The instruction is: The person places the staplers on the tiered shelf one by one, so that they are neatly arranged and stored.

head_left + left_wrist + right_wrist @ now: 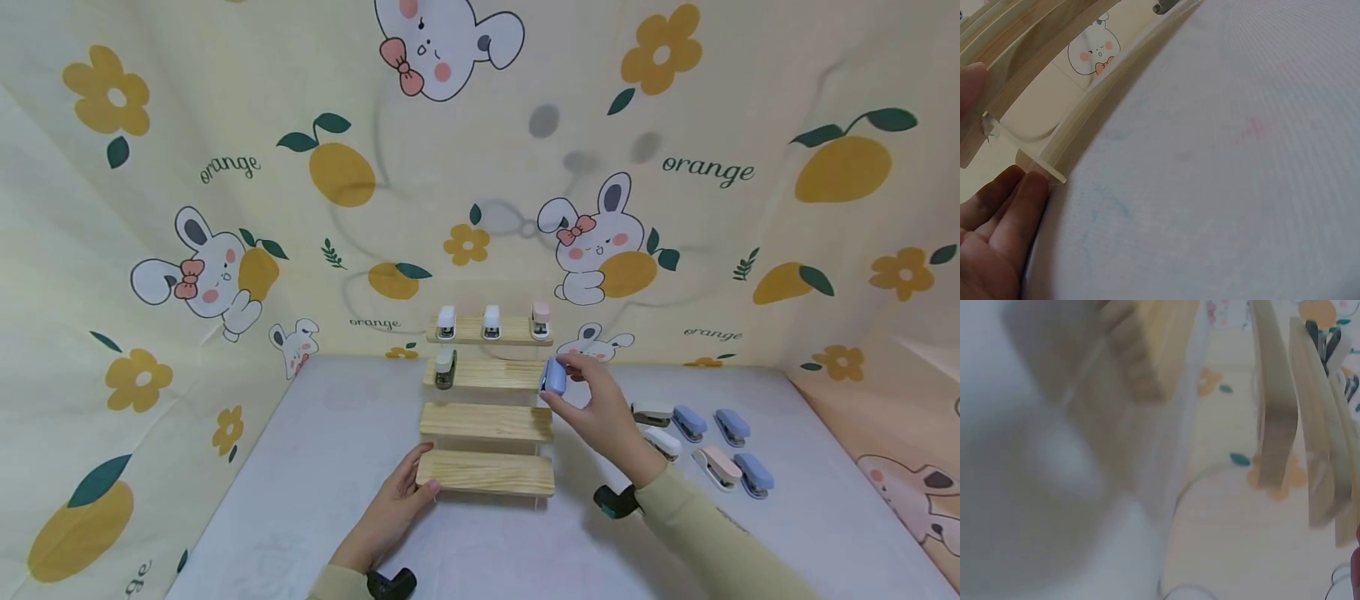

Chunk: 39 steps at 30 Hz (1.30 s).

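My right hand (602, 408) pinches a small blue stapler (555, 377) between thumb and fingers, at the right end of the second tier from the top. My left hand (393, 500) holds the left end of the bottom tier of a wooden tiered rack (487, 473), its thumb at the front edge. In the left wrist view, the left fingers (1019, 206) are beside the rack's clear support. Two white staplers (491, 322) and a pink-topped stapler (540, 320) stand on the top tier. A dark green stapler with a pale top (445, 368) stands at the left of the second tier.
Right of the rack, several staplers lie on the white table (300, 467): blue ones (731, 427), a pink one (718, 467), a white one (662, 443) and a dark green one (651, 414). A printed cloth (465, 150) hangs behind and at the sides.
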Available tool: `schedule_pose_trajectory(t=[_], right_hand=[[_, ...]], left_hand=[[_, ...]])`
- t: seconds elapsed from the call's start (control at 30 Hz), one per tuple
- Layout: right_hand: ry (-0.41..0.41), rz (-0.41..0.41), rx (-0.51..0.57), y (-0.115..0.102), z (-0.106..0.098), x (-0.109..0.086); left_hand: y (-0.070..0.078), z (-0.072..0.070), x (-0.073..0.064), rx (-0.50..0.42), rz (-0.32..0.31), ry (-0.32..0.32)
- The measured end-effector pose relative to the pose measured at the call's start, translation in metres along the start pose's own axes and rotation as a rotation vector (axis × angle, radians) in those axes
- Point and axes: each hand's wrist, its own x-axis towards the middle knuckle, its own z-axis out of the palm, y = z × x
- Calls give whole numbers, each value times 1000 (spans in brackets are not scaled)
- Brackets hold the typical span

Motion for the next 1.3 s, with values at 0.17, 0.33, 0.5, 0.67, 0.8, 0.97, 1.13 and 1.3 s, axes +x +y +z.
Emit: schedule_pose_trajectory(t=[0.17,0.33,0.5,0.67,0.8,0.97,1.13,1.3], right_hand=[[-26,16,58,-11,18,10],[-45,26,133,-18,35,20],[-56,49,179,-23,47,30],[-58,84,150,-28,53,36],[-52,111,132,-30,57,39],[-68,154,119,-32,61,43],[-86,184,108,-36,63,47],[-98,188,69,-37,65,49]], left_hand=[[-1,0,1,2,1,1],[-2,0,1,14,-9,12],[-3,0,2,7,-13,12],[-1,1,1,4,-8,4],[0,1,1,18,-18,8],[-1,0,1,28,-26,14],[0,-2,0,10,-14,2],[-1,-2,1,19,-13,1]])
